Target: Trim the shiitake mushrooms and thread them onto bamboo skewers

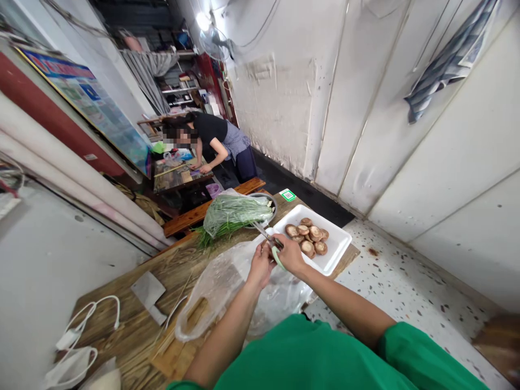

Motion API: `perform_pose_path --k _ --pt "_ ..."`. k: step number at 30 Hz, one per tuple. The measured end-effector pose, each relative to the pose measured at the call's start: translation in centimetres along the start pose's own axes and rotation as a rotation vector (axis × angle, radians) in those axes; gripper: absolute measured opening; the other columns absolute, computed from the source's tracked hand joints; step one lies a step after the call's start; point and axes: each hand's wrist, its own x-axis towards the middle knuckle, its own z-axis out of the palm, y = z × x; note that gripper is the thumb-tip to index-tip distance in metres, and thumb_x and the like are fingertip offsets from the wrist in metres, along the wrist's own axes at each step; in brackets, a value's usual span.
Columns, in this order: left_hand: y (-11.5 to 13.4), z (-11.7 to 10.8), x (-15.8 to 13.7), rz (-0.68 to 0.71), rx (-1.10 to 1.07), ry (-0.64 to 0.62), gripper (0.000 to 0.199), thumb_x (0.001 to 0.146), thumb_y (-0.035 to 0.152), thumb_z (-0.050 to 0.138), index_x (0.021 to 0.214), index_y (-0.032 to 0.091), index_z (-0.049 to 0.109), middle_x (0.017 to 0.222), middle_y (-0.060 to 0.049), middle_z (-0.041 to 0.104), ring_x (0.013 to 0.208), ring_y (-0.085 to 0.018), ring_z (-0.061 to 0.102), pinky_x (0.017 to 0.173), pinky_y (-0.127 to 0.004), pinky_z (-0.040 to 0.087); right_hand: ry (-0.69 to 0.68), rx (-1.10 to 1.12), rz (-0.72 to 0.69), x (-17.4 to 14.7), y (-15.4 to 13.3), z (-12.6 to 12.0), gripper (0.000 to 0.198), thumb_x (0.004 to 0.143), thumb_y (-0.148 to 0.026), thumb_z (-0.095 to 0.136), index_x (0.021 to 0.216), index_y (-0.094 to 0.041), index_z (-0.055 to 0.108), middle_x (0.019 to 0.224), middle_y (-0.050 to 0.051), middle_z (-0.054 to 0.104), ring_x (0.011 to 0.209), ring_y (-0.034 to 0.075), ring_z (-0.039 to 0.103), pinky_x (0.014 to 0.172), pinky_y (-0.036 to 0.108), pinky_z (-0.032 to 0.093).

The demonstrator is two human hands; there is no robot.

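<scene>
Right hand [290,253] is clamped on the scissors [278,258] beside the white tray [344,239] — left hand [261,266] has fingers curled round a brown piece [266,245], probably steadying it. Mushrooms [314,234] sit in the tray, presumably for easy reach.

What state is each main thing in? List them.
Scissors, held in the right hand
Left hand, curled, contents mostly hidden
Mushrooms, heaped, some undersides up
White tray, uncovered, holding mushrooms
Clear bag, crumpled
Green vegetables, partly bagged
White cable, loosely looped
Lamp, lit
Striped towel, hanging
Fan, motion unclear
</scene>
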Motion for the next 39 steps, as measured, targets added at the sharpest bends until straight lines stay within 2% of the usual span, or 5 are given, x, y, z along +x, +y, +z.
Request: perform_pose_path --k 12,19,22,31,39 --pt "-0.8 0.0 0.4 0.063 0.062 0.106 0.032 0.073 0.03 0.06 0.102 0.02 0.052 0.087 -0.003 0.062 0.071 -0.012 0.058 0.069 -0.033 0.051 0.004 0.104 0.06 0.6 1.2 0.5 0.035 0.068 -0.024 0.051 0.102 -0.018 0.059 0.074 -0.001 0.063 0.065 0.014 0.057 0.065 0.024 0.046" --pt "3.0 -1.4 1.0 -0.368 -0.129 -0.104 0.016 0.079 0.025 0.049 0.084 0.013 0.058 0.074 -0.009 0.063 0.066 -0.021 0.062 0.073 -0.045 0.051 -0.277 -0.065 -0.342 1.4 -0.5 -2.8 0.036 0.071 -0.013 0.052 0.105 -0.02 0.059 0.091 0.003 0.063 0.081 0.015 0.057 0.074 0.023 0.043" --pt "3.6 -1.5 1.3 -0.3 -0.205 -0.092 0.018 0.079 0.016 0.046 0.09 0.012 0.06 0.08 -0.011 0.066 0.073 -0.021 0.064 0.08 -0.045 0.049 -0.298 -0.144 -0.465 1.6 -0.6 -4.4 0.046 0.07 -0.011 0.053 0.116 -0.02 0.054 0.101 0.006 0.061 0.091 0.017 0.055 0.079 0.026 0.042" --pt "4.7 -0.5 0.6 -0.059 -0.45 0.113 0.026 0.087 0.023 0.037 0.095 0.012 0.059 0.108 -0.012 0.062 0.104 -0.023 0.056 0.088 -0.047 0.046 -0.287 -0.752 -0.06 -1.5 -0.3 -10.7 0.049 0.073 -0.021 0.054 0.123 -0.021 0.05 0.102 0.01 0.059 0.094 0.023 0.055 0.076 0.029 0.041" --pt "4.6 1.3 0.3 0.096 -0.473 0.117 0.023 0.084 0.021 0.041 0.094 0.015 0.061 0.103 -0.007 0.063 0.099 -0.017 0.057 0.089 -0.035 0.045 -0.35 -0.768 -0.002 -2.3 -1.4 -9.1 0.052 0.073 -0.022 0.056 0.125 -0.021 0.047 0.105 0.011 0.058 0.096 0.023 0.054 0.076 0.028 0.04"
